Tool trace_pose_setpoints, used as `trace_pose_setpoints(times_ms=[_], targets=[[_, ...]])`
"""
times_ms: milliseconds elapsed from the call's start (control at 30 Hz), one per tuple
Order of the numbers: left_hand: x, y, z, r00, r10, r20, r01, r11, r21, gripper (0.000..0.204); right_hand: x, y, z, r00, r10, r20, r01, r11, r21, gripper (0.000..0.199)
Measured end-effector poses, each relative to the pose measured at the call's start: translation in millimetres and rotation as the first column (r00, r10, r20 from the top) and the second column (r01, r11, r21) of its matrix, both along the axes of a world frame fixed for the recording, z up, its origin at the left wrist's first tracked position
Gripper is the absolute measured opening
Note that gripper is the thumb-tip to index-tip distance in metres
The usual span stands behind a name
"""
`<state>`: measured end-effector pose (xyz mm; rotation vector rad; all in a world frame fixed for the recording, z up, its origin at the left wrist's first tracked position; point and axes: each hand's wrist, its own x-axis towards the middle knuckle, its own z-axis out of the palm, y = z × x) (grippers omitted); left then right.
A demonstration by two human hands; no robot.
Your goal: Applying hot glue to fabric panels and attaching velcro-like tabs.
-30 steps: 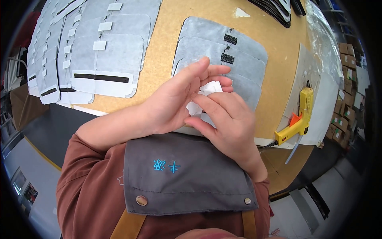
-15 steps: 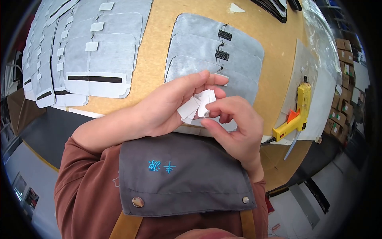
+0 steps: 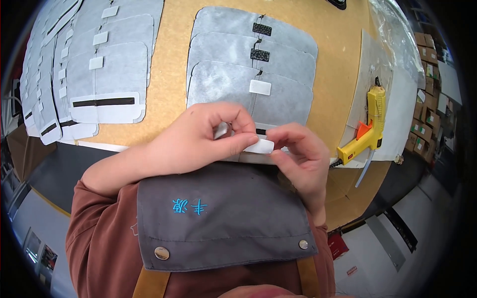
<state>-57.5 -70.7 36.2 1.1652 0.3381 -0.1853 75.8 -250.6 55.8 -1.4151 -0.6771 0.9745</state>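
My left hand (image 3: 211, 133) is closed, pinching a small white rectangular tab (image 3: 261, 146) between thumb and forefinger. More white pieces (image 3: 222, 130) show inside its curled fingers. My right hand (image 3: 302, 155) is bent around the tab's right end, its thumb and fingertip at the edge; what lies behind the fingertips is hidden. Beneath and beyond both hands lie overlapping grey fabric panels (image 3: 221, 82). The nearest panel bears a white tab (image 3: 260, 87) on its middle line, while textured black patches (image 3: 260, 55) sit on the panels behind.
Several grey panels (image 3: 119, 64) with white tabs and black strips overlap at the left of the tan table (image 3: 169, 49). A yellow glue gun (image 3: 376, 119) with an orange trigger lies at the right. Cardboard boxes (image 3: 422, 104) are stacked beyond the table.
My left hand has turned from palm-up to a pinch around one white tab, with the other pieces now mostly covered. The view has shifted, exposing the white tab on the nearest panel.
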Motion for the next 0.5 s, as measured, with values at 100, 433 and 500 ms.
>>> trace_pose_setpoints(times_ms=[100, 433, 500], targets=[[-1, 6, 5, 0.926, -0.045, 0.374, -0.236, 0.706, 0.667, 0.007, 8, -7, 2, 0.985, -0.079, -0.153, 0.058, 0.988, -0.141, 0.011], [13, 23, -7, 0.535, -0.559, 0.634, -0.718, 0.094, 0.69, 0.032, 18, 16, 18, 0.95, -0.099, -0.296, 0.004, 0.952, -0.305, 0.008], [18, 29, -7, 0.6, -0.544, 0.586, -0.695, 0.008, 0.719, 0.032, 21, 24, 13, 0.971, -0.122, -0.204, 0.056, 0.951, -0.305, 0.008]])
